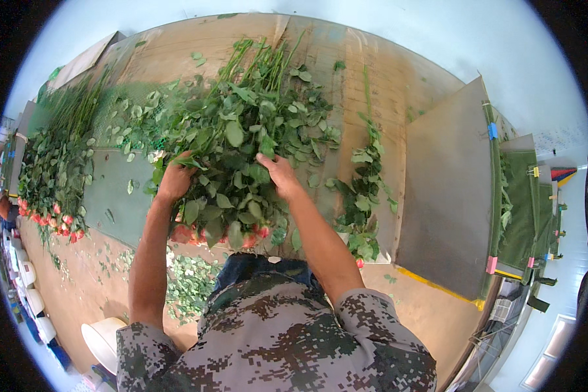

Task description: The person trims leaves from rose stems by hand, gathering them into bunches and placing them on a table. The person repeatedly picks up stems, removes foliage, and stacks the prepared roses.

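A big bunch of leafy roses (235, 132) lies before me on the worktable. Its green stems (255, 59) point away from me, and its coral-pink heads (250, 240) hang at the near edge, partly covered by leaves. My left hand (176, 177) grips the bunch's left side, its fingertips lost among the foliage. On the opposite side, my right hand (280, 175) holds the leaves with its thumb on top; the other fingers are mostly hidden. To the right, apart from the bunch, a single rose stem (367, 171) lies with its head (360, 263) toward me.
Another pile of roses (56, 171) lies at the left, heads over the edge. Green netting (122, 112) and loose leaves spread between. A grey upright panel (443, 196) bounds the right side. Fallen leaves (191, 284) and a white tub (103, 340) are on the floor.
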`<action>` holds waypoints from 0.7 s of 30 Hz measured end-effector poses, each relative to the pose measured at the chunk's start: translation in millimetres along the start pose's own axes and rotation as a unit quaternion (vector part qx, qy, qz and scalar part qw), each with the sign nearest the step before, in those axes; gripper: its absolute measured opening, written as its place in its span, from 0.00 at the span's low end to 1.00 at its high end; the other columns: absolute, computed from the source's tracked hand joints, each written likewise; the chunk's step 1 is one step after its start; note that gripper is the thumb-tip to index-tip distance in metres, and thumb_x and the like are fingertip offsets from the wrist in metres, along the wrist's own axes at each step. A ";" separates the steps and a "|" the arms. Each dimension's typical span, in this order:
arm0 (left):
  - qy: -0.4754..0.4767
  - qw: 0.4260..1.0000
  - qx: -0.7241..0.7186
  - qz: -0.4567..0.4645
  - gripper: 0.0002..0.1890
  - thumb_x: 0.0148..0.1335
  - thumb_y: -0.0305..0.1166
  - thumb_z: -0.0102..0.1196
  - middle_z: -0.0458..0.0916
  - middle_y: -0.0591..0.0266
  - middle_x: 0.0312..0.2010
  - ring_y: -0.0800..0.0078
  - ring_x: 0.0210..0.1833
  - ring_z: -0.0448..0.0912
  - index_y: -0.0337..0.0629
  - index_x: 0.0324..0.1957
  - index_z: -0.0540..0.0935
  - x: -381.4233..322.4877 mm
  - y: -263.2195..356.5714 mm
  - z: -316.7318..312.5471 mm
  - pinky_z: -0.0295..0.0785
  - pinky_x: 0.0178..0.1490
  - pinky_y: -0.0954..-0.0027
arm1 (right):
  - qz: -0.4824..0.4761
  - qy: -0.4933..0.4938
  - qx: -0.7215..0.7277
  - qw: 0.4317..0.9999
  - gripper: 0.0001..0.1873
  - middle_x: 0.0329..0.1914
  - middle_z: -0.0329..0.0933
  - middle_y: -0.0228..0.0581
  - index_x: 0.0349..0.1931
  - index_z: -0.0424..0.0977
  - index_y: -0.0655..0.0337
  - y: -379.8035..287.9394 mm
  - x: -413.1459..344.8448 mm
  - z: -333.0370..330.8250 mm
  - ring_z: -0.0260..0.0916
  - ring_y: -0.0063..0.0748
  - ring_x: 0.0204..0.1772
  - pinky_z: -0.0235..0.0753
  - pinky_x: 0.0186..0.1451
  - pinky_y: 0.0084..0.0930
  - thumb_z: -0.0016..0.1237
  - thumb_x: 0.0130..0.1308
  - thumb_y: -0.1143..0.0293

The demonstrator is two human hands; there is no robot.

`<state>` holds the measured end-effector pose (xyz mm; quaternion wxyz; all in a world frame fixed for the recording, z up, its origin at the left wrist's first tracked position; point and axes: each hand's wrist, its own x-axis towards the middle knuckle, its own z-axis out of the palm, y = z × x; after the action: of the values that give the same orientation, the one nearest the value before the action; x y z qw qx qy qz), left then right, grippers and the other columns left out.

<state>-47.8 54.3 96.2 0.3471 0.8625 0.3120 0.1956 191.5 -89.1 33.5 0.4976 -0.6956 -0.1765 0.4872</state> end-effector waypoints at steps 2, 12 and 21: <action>-0.007 0.986 -0.115 -0.120 0.14 0.60 0.22 0.47 0.81 0.61 0.34 0.75 0.34 0.74 0.36 0.49 0.75 -3.7 15.0 -7.5 0.70 0.38 0.72 | 0.007 -0.009 0.053 0.999 0.28 0.44 0.74 0.49 0.45 0.72 0.68 -30.0 -22.5 -7.9 0.69 0.45 0.48 0.65 0.51 0.41 0.55 0.54 0.51; 0.047 0.963 0.029 -0.263 0.16 0.55 0.38 0.53 0.79 0.47 0.25 0.58 0.30 0.79 0.31 0.37 0.77 -12.9 6.7 -3.4 0.70 0.37 0.60 | -0.233 0.371 -0.343 0.831 0.21 0.51 0.70 0.56 0.48 0.67 0.71 -9.8 -28.9 -74.1 0.67 0.54 0.53 0.65 0.55 0.46 0.49 0.60 0.65; 0.012 0.960 0.139 -0.241 0.21 0.55 0.38 0.54 0.78 0.43 0.31 0.51 0.36 0.77 0.30 0.44 0.74 -5.6 20.3 -15.5 0.71 0.43 0.57 | 0.042 -0.004 -0.124 0.991 0.18 0.45 0.74 0.57 0.53 0.67 0.71 -17.5 31.2 36.1 0.73 0.53 0.43 0.70 0.44 0.43 0.37 0.66 0.70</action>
<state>-52.3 46.4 120.8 0.2565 0.7990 0.5393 0.0709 179.4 -39.8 31.8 0.3855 -0.7570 -0.2080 0.4848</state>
